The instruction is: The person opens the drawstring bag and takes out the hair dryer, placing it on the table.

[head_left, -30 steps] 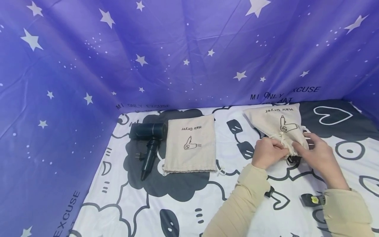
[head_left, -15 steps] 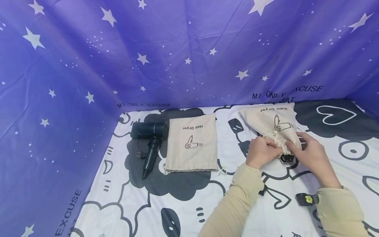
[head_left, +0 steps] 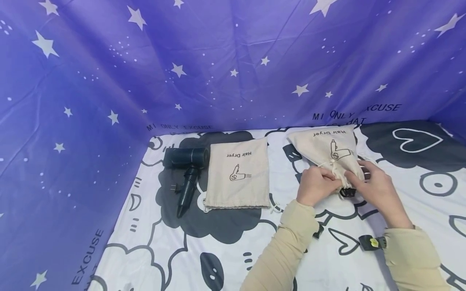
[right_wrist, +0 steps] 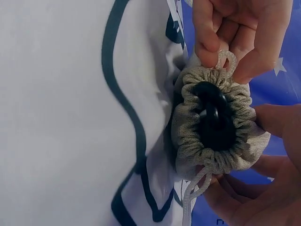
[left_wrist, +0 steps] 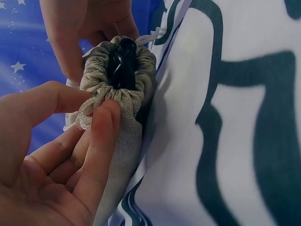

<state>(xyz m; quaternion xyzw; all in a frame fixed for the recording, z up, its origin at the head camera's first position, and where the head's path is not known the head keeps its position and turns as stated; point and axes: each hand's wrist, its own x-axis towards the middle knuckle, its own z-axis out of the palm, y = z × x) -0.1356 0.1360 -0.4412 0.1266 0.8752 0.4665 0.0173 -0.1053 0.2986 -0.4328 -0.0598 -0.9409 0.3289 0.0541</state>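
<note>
A cream drawstring bag [head_left: 333, 149] printed "Hair Dryer" lies at the right in the head view, its gathered mouth facing the person. My left hand [head_left: 317, 185] pinches a loop of the drawstring [left_wrist: 86, 115] beside that mouth, between thumb and fingers. On the other side, my right hand [head_left: 380, 193] holds the bag's neck, thumb and fingers around the cloth [right_wrist: 256, 146]. Inside the puckered opening, glossy black cord [right_wrist: 216, 117] shows; the rest of the contents is hidden. A second drawstring loop [right_wrist: 202, 183] hangs out near the right hand's fingers.
To the left, a second cream bag [head_left: 238, 173] lies flat, with the same print. Next to it lies a dark hair dryer [head_left: 186, 161] with its cord wound at the handle and its plug showing. A blue starry cloth [head_left: 218, 60] rises behind the patterned white cloth [head_left: 204, 275].
Both hands have shifted a little left and drawn the bag along with them. The black cord at its mouth now sits more compactly in the opening. The other bag and the hair dryer stay put.
</note>
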